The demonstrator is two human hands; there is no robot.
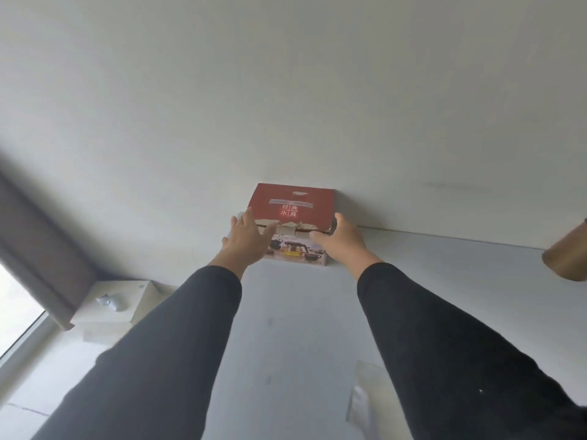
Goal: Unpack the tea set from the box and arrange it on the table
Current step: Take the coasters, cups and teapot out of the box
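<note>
The red-lidded cardboard tea set box (293, 223) is sitting closed at the white bench's (286, 328) far edge, against the wall. It is being flanked by the spread left hand (246, 241) and the loosely curled right hand (341, 241); neither grip is being shown clearly. A one-sided pull is judged likely to tilt it. Open bench is lying nearer; a brown cylinder (567, 260) is crowding the right.

One red box (290, 214) on one white table (428, 281). Two hands, left hand (246, 241) and right hand (344, 241), in two black sleeves (178, 344). One white box (117, 301), one brown tube (568, 255), one curtain (35, 246).
</note>
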